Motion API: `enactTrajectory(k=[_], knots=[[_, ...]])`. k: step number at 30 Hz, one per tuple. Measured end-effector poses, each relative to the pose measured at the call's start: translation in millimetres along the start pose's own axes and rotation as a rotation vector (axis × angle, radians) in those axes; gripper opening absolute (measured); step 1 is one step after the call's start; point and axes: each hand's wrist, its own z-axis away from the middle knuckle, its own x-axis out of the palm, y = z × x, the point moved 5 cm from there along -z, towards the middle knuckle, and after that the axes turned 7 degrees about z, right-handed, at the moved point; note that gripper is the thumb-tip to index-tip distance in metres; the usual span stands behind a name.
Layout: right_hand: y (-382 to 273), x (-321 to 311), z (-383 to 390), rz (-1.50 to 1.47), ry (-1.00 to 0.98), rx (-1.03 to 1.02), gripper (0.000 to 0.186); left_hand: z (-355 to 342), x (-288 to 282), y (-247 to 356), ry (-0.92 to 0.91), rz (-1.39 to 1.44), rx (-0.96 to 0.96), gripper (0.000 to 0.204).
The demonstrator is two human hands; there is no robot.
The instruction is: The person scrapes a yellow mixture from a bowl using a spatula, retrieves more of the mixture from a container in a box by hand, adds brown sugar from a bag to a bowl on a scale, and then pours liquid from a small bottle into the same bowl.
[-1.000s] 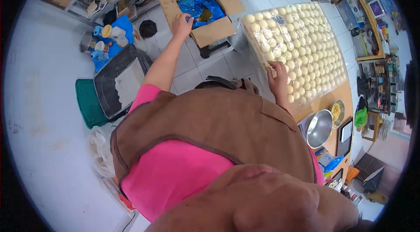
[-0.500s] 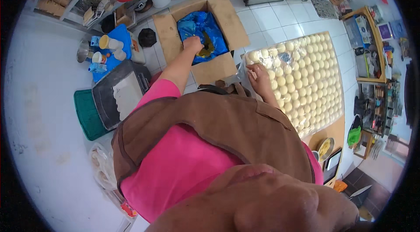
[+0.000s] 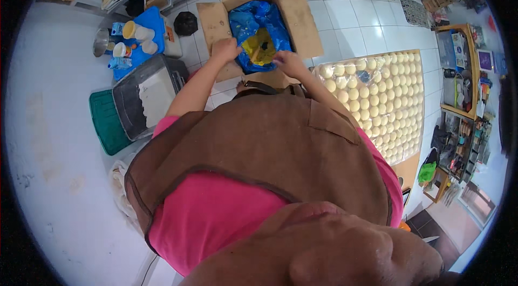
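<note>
An open cardboard box (image 3: 300,15) stands ahead of me, lined with a crumpled blue plastic bag (image 3: 272,15). Inside the bag, a shiny yellow patch (image 3: 252,49) surrounds a dark opening; what it is made of is unclear. My left hand (image 3: 226,49) is closed at the left side of the bag, apparently gripping its edge. Across the opening, my right hand (image 3: 288,63) pinches the edge at the lower right. To the right, rows of round pale dough balls (image 3: 372,101) lie under clear plastic sheeting on a board.
At left stand a blue-lidded bin (image 3: 152,23) bearing tubs and cartons, a dark tub of white powder (image 3: 157,97), and a green lid (image 3: 108,122). A black bundle (image 3: 185,23) sits on the tiled floor (image 3: 345,21). Shelves line the far wall.
My right hand has left the plastic over the dough balls and come to the bag's right side. The left hand has drawn back to its left edge, and the yellow patch shows more.
</note>
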Motion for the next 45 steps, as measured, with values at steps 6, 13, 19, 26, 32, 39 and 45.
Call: enactTrajectory(k=[6,13,19,26,32,39,45], knots=[[8.0,93.7,-58.2,0.206,-0.208,0.196,0.032,33.7,5.2,-30.8,0.208,0.003,0.06,0.033],[26.1,122.8,-103.3,0.385,-0.609,0.541,0.051,36.3,34.3,-68.6,0.138,0.138,-0.068,0.031],[8.0,117.7,-122.0,0.502,-0.58,0.582,0.044,27.7,57.3,-100.9,0.188,0.397,0.007,0.03],[22.1,87.4,-117.6,0.62,-0.565,0.512,0.036,18.1,62.9,-97.0,0.067,0.53,0.128,0.025],[2.6,49.0,-97.7,0.798,-0.66,0.047,0.024,19.0,65.3,-101.6,0.088,0.525,0.142,0.026],[17.9,4.5,-42.9,0.417,-0.771,0.284,0.019,12.7,70.3,-107.5,-0.009,0.507,0.127,0.028],[20.0,23.4,-7.8,-0.248,-0.813,0.83,0.02,11.8,71.5,-104.9,-0.012,0.511,0.112,0.027]])
